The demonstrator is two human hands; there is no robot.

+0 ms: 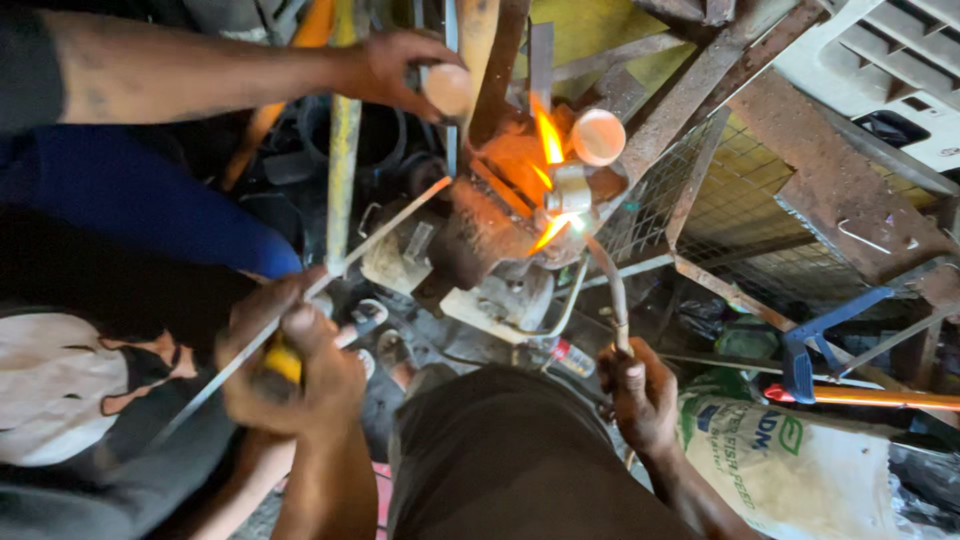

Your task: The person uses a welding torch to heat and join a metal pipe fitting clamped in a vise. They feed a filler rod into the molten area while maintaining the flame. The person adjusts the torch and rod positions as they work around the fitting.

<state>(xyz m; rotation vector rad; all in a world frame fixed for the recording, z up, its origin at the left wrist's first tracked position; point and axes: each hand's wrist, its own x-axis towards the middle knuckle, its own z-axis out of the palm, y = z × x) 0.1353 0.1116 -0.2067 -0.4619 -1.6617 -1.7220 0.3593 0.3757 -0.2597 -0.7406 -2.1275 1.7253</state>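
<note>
Torch tube [612, 290], thin and curved, ran up from the right hand [640, 395], which was clamped around its lower end near the person's dark shorts [510, 460]. Its tip sat at the flame [552, 228], which licked over glowing orange metal parts [520, 165] and a small silvery fitting [570, 188] in the middle of the view. The left hand [290, 375] was closed on a thin filler rod [330, 275] together with a yellow handle [283, 360]; the rod slanted up to the right, its far end reaching the hot metal just left of the flame. Both hands were well apart, one on each side of the person's knee. A second person's hand [400, 70] came in from the upper left on a bare arm and gripped a pale round knob [448, 88] beside the glowing parts. A pale cup-shaped piece [598, 136] sat just right of the flame. Around the work lay a rusty frame with wire mesh [720, 190], a blue clamp [810, 350] with an orange bar [880, 397], and a printed white sack [790, 460] at the lower right.
</note>
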